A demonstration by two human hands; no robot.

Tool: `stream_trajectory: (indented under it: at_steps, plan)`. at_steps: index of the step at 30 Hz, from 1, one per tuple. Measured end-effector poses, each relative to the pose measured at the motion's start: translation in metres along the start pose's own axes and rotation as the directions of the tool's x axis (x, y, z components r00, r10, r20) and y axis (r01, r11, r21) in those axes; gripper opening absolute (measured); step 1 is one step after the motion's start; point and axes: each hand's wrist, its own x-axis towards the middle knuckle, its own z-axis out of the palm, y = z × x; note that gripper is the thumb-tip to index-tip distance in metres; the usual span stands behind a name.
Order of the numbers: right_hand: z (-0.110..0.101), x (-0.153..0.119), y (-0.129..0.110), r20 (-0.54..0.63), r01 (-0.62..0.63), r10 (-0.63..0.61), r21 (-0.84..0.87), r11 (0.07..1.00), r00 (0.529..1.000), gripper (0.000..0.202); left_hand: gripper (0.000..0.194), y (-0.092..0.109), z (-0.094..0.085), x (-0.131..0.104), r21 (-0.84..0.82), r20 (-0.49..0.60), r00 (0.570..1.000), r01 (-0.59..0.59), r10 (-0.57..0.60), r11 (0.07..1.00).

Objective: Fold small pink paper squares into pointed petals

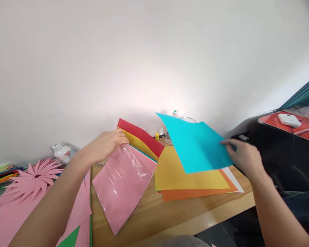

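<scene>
My left hand (pixel 117 140) is closed on the top of a clear plastic packet of paper (pixel 126 181), with pink paper facing me and red and yellow sheets (pixel 144 137) sticking out at its upper edge. My right hand (pixel 240 154) pinches the right edge of a turquoise sheet (pixel 198 145), which hangs tilted in the air. Beneath that sheet, a spread of yellow, orange and white papers (pixel 185 183) lies on the wooden table (pixel 146 219).
Pink folded-paper pinwheel shapes (pixel 37 176) and colourful strips (pixel 2 176) lie at the left, near a white bottle (pixel 63 152). A small yellow-capped item (pixel 157 136) stands by the wall. At the right, a white box (pixel 289 120) rests on a red surface (pixel 270 120).
</scene>
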Motion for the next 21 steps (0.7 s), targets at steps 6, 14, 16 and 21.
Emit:
stream_trajectory:
  at_steps: [6,14,16,21]
  plan:
    - [0.062,-0.043,0.039,0.16,-0.107,0.099,0.042,0.993,0.982,0.036,0.03,0.012,0.038,-0.011,-0.005,0.001,1.0,0.006,-0.006,1.0]
    - [0.074,-0.041,0.012,0.108,-0.013,0.019,-0.057,0.998,0.994,0.036,0.029,0.011,0.067,-0.016,-0.065,-0.079,0.996,0.025,-0.031,0.998]
    - [0.056,-0.048,-0.018,0.002,0.09,-0.091,0.09,0.992,0.996,0.031,0.029,0.012,0.072,-0.015,-0.071,-0.124,0.991,0.033,-0.041,0.997]
    - [0.006,-0.058,-0.114,0.138,0.356,-0.696,0.78,0.515,0.704,0.018,0.029,0.024,0.091,-0.016,-0.07,-0.289,0.957,0.011,-0.031,0.998]
